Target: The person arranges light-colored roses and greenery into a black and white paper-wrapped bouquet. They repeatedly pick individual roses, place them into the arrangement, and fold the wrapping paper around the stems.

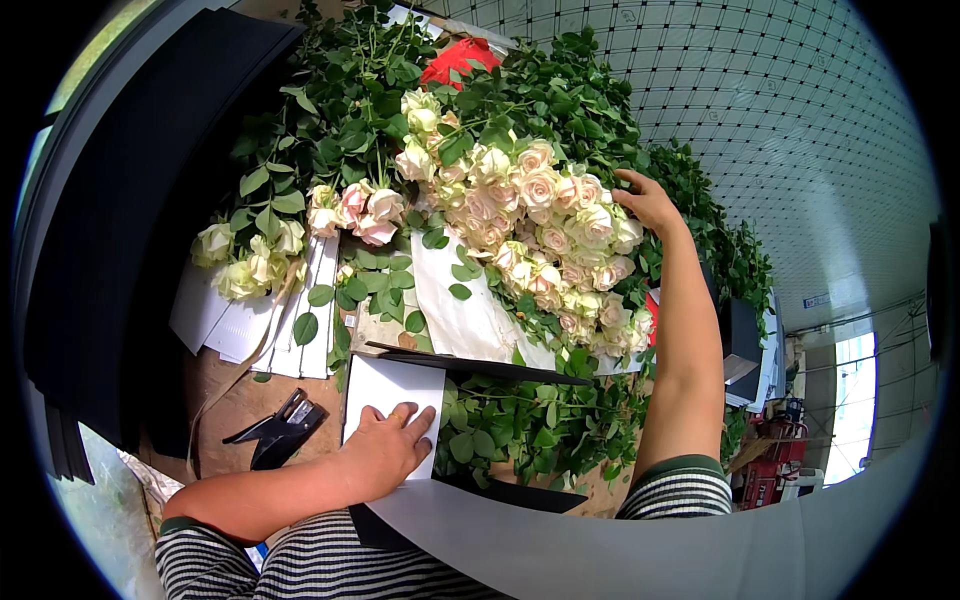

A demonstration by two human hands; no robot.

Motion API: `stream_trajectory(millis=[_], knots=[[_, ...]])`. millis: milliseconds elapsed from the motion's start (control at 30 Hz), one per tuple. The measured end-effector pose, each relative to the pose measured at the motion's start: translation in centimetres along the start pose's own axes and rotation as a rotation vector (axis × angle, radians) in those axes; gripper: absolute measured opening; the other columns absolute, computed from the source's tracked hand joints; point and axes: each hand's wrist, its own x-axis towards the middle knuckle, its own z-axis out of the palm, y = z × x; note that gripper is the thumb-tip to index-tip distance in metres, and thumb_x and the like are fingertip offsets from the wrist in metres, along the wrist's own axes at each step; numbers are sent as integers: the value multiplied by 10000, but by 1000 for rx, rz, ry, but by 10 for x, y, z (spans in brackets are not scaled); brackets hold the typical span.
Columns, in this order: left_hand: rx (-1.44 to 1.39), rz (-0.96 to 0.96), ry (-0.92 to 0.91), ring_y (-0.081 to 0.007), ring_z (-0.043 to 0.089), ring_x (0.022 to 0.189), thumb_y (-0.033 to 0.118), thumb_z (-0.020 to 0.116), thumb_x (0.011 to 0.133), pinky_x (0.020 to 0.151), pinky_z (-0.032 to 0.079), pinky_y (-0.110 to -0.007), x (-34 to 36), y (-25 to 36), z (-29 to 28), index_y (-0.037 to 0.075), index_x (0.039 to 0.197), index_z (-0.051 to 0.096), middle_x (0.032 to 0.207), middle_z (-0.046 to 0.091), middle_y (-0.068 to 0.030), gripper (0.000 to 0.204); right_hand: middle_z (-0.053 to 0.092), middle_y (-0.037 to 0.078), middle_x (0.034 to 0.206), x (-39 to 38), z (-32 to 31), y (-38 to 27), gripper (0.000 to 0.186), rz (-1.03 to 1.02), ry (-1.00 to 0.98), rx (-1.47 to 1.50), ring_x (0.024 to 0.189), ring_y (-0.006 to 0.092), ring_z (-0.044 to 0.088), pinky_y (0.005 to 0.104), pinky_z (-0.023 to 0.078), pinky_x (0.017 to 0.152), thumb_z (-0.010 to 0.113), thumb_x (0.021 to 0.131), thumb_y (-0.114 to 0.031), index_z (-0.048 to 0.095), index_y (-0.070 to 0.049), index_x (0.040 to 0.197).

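Note:
My left hand (390, 445) lies with fingers spread on a white sheet (390, 380) with a black edge, bent low in front of me. My right hand (648, 203) reaches to the right side of a large bunch of cream and pale pink roses (535, 190), fingers apart and slightly curled at blooms and leaves. A black flat strip (480, 368) crosses the top of the white sheet. Green leaves (500, 430) fill the space to its right. A black stapler (275, 430) lies left of my left hand.
More roses (260, 265), stacked white sheets (200, 310) and a tan strap (235, 378) lie at the left, beside a tall black panel (120, 220). A red object (455, 62) sits among the far foliage (570, 90). Red equipment (775, 450) stands beyond the right side.

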Motion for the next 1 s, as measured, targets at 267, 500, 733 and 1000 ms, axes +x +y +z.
stream_trajectory(millis=[267,500,733,1000], knots=[[16,-43,-4,-311,399,1263,149,576,812,805,407,-483,2,1,1,81,1132,645,1453,390,-157,334,658,21,911,-30,-90,-49,369,-542,-286,973,799,107,645,270,553,684,603,888,-20,590,-73,1253],[19,-8,40,-304,410,1249,141,555,829,779,415,-475,2,1,1,80,1120,651,1445,402,-157,313,663,30,887,-14,16,-67,501,-442,-173,-108,834,125,599,281,486,758,580,811,15,610,-171,1275],[21,15,136,-301,409,1226,154,563,815,748,418,-457,-1,1,11,74,1053,674,1422,431,-152,274,621,34,958,15,-30,-83,301,-781,30,194,905,170,600,305,493,781,657,778,-7,668,-85,1069],[21,4,149,-304,444,1210,176,575,815,784,408,-458,0,0,15,117,1045,696,1390,474,-130,266,662,162,931,-71,-286,-12,277,-771,1338,647,732,248,659,349,588,651,630,906,-116,589,155,949]])
